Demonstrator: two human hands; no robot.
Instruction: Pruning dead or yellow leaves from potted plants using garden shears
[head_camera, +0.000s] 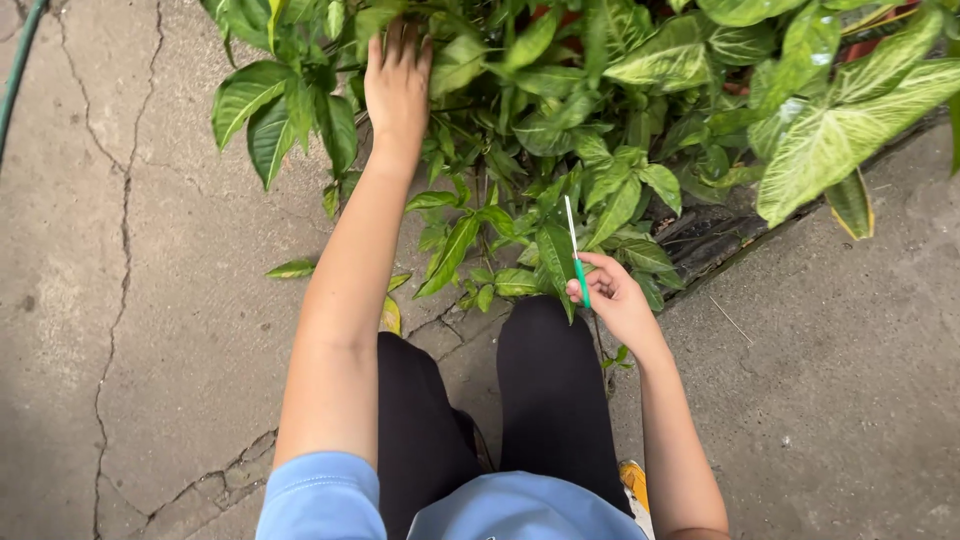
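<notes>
two hands: left (397, 80) in leaves (560, 130), right (615, 298) gripping green-handled tool (577, 255).

An outdoor garden spot: cracked concrete paving (150, 300) beside a bed of leafy plants (600, 120)

Your left hand (397, 85) is reaching into the plants (560, 120) ahead; your right hand (612, 298) is holding a stick (576, 250) nearer you, with cracked pavement (150, 300) lying left of both.
</notes>
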